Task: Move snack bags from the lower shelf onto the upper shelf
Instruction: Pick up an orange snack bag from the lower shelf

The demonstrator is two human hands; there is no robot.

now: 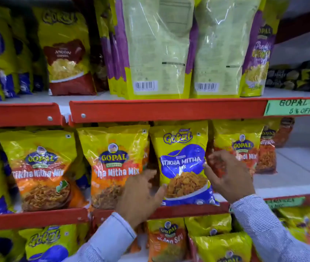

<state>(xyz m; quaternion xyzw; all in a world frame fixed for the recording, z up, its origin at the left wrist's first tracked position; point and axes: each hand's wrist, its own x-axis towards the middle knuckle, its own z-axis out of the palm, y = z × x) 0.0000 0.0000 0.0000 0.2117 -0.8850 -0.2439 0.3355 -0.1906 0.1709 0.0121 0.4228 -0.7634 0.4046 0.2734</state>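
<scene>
**Blue Tikha Mitha bag flanked by both hands on the lower shelf**

I see the blue Tikha Mitha bag (183,165) upright on the lower shelf (188,211), orange Tikha Mitha Mix bag (112,167) just beside it, Gopal bag (239,146) behind my right hand (228,174). My left hand (141,195) spreads its fingers (161,191) loosely at the bag's left edge; right fingertips touch its right edge. Neither grips. Two back-facing pouches (158,48) crowd the upper shelf (169,110).

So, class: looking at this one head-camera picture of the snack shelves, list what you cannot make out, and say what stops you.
- Green shelf label: head view, its wording is cut off by the right edge.
- Bags behind the blue Tikha Mitha bag: hidden by it and by both hands.
- Left hand and right hand: motion-blurred, so actual grip is unclear.
- Two back-facing pouches: fronts turned away, small print unreadable.
</scene>
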